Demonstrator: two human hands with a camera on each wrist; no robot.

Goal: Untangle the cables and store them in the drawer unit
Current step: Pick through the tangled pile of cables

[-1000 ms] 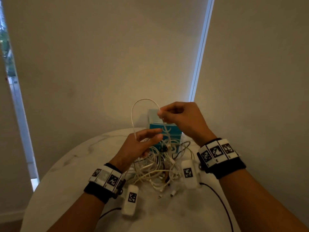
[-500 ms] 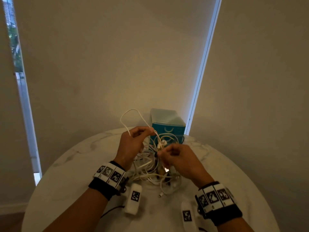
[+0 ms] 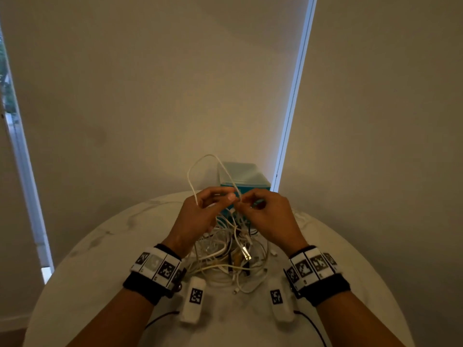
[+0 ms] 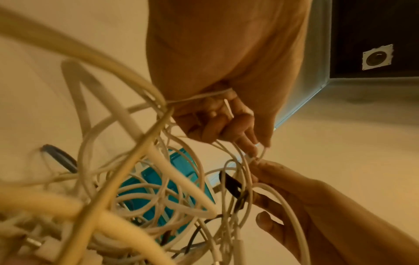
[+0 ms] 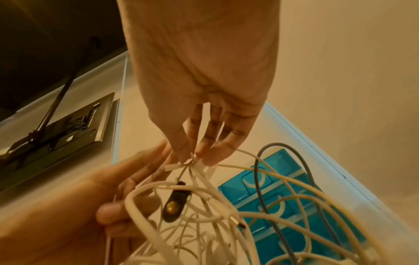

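A tangle of white cables (image 3: pixel 223 256) lies on the round marble table (image 3: pixel 100 271), in front of the teal drawer unit (image 3: pixel 246 176). One white cable loop (image 3: pixel 198 166) rises above my hands. My left hand (image 3: pixel 229 196) pinches this cable between thumb and fingers, and my right hand (image 3: pixel 244 202) pinches it right beside, the fingertips almost touching. In the left wrist view my left hand (image 4: pixel 257 152) grips the thin cable above the drawer unit (image 4: pixel 181 181). In the right wrist view my right hand (image 5: pixel 192 158) pinches a cable end, with a black snap strap (image 5: pixel 174 206) hanging below.
A wall and window blinds stand close behind the table. Two white tagged sensor pods (image 3: pixel 194 298) (image 3: pixel 278 299) hang from my wrists over the near table, trailing black wires. A grey cable (image 5: pixel 257 179) arcs across the drawer unit (image 5: pixel 278 200).
My right hand has risen from the tangle and come up to meet my left hand at the raised white loop. The left hand keeps hold of the loop, slightly higher.
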